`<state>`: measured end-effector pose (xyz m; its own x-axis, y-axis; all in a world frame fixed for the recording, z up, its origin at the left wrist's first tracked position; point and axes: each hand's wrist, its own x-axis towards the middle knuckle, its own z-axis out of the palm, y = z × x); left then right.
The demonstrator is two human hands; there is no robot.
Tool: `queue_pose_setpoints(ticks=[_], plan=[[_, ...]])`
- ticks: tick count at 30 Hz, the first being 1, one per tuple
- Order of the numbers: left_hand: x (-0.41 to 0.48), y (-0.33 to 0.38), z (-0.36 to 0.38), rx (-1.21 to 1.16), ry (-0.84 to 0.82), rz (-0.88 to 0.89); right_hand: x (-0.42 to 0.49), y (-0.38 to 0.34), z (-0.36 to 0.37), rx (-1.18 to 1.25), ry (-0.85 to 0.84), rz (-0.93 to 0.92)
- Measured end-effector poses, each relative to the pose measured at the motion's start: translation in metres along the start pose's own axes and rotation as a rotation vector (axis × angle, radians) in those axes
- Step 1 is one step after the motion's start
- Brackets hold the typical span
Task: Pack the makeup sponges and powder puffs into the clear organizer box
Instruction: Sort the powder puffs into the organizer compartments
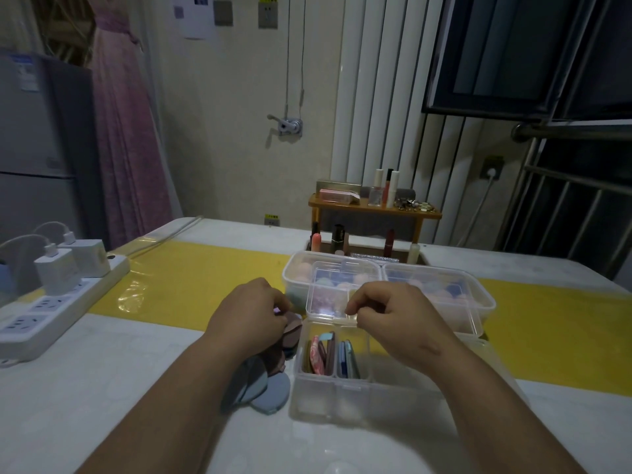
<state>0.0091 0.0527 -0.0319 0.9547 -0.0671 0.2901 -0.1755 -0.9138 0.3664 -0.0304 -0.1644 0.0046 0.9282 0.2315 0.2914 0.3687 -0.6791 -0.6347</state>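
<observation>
Head view: box point(328, 395) sits open on the table point(102, 388) directly in front of me, with its lid point(326, 295) tipped up at the far side. Two left compartments already hold puffs standing on edge, packed side by side. I can make out nothing in the right compartment. Loose puffs point(272, 391) lie in an overlapping pile just left of the box, touching its wall, blue ones nearest me and mauve ones further back. Left hand point(251, 313) is over the far end of that pile, fingers curled and pinching the top mauve puff, though the contact itself is partly hidden under my knuckles. Right hand point(390, 314) is clenched at the lid's near edge, thumb and forefinger apparently pinching the plastic to steady it. Handling judgement: puffs are thin, light and soft, so they will bend rather than resist. Best taken by the rim, one at a time, and slid in edgewise so they stack like cards. The pile may drag along if I lift carelessly. Sponges point(302, 268) sit in the two larger tubs point(441, 295) behind the box. They look squashy and rounded, probably easy to grip whole and unlikely to slip. The box itself is stiff, smooth and light, so it is likely to skid if pushed.
</observation>
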Motion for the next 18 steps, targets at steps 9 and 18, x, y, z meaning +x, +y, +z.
queue_pose_setpoints(ticks=[9,18], plan=[[-0.004,0.004,-0.009,-0.334,0.174,-0.114,0.002,0.002,0.002,0.026,0.005,-0.003],[-0.005,0.012,-0.013,-0.792,0.312,-0.125,0.003,0.006,0.004,0.042,0.006,-0.030]])
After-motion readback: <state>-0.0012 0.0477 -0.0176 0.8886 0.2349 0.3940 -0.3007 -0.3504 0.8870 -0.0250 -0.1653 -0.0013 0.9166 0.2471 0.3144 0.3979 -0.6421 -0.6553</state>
